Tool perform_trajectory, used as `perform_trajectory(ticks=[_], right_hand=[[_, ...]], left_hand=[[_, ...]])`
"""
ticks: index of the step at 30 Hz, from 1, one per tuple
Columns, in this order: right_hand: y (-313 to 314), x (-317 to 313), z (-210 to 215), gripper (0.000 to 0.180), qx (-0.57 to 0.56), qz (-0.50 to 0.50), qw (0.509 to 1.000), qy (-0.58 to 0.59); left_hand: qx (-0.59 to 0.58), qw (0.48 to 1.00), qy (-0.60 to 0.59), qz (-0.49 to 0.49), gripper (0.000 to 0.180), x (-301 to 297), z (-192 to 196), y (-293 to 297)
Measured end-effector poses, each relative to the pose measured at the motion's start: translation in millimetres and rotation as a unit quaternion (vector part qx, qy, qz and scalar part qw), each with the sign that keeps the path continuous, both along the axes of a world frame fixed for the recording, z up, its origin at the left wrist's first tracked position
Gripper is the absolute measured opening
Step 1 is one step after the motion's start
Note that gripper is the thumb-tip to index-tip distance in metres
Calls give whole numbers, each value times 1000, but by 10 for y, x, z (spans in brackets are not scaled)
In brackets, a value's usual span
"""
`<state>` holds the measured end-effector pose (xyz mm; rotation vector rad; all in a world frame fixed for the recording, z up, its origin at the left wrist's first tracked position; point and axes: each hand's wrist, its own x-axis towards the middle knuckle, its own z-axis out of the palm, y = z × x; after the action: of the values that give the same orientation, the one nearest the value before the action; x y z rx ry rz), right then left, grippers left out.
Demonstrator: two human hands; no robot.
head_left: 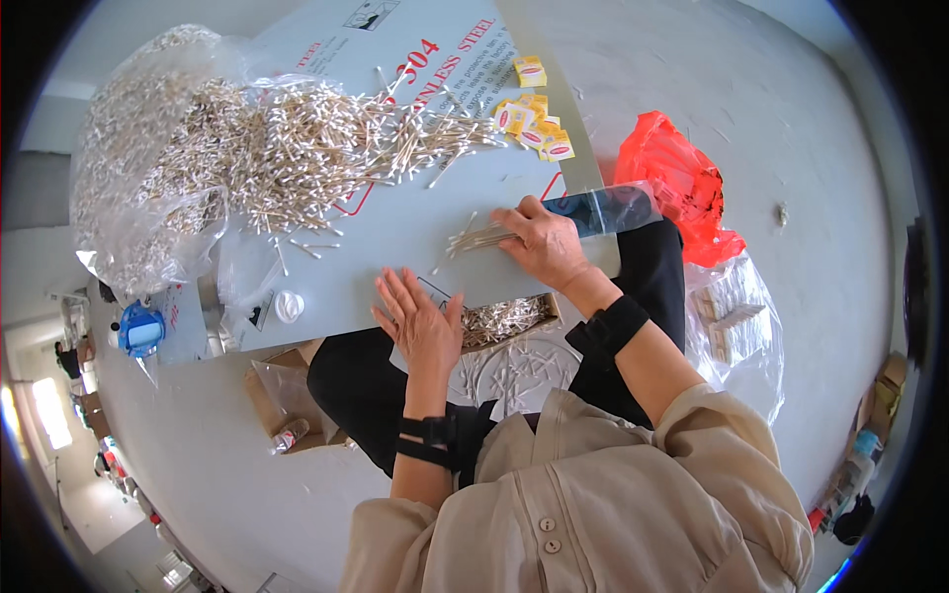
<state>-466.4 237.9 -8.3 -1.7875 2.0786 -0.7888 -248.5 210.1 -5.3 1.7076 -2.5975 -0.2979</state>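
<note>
My right hand [546, 242] is closed, its fingers wrapped round a small bundle of cotton swabs [477, 239] just above the grey table [376, 247]. Beside that hand a transparent plastic bag [628, 206] reaches over the table's right edge; whether the hand touches it is hidden. My left hand [420, 318] rests at the near edge with its fingers spread and nothing in it. Across the table lies a big heap of loose cotton swabs [306, 148], spilling from a large transparent bag [148, 148]. Below the near edge, an open cardboard box [549, 314] holds more swabs.
Small yellow-and-white packets [539, 128] lie at the far right. A white round item [288, 305] and a blue object [141, 331] sit at the left. Right of the table are a red plastic bag [672, 178] and a transparent bag of white packs [736, 326]. Another cardboard box [262, 395] stands below.
</note>
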Motion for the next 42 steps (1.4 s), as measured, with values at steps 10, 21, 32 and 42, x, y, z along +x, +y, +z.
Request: perform_trajectory(ticks=[10,21,32,42], right_hand=[[-345,24,18,47,-108,66,991,37],[-864,-212,-152,8,-147,68,985,64],[-1667,-389,-171,10,-136,73,984,89],[-1217,-37,224,33,-144,83,976,139]], left_hand=[[167,955,-244,-32,52,402,708,214],[11,945,241,-219,32,-139,191,-967],[-101,941,268,-181,32,-599,126,-1749],[-241,865,385,212,35,2390,538,-1304]])
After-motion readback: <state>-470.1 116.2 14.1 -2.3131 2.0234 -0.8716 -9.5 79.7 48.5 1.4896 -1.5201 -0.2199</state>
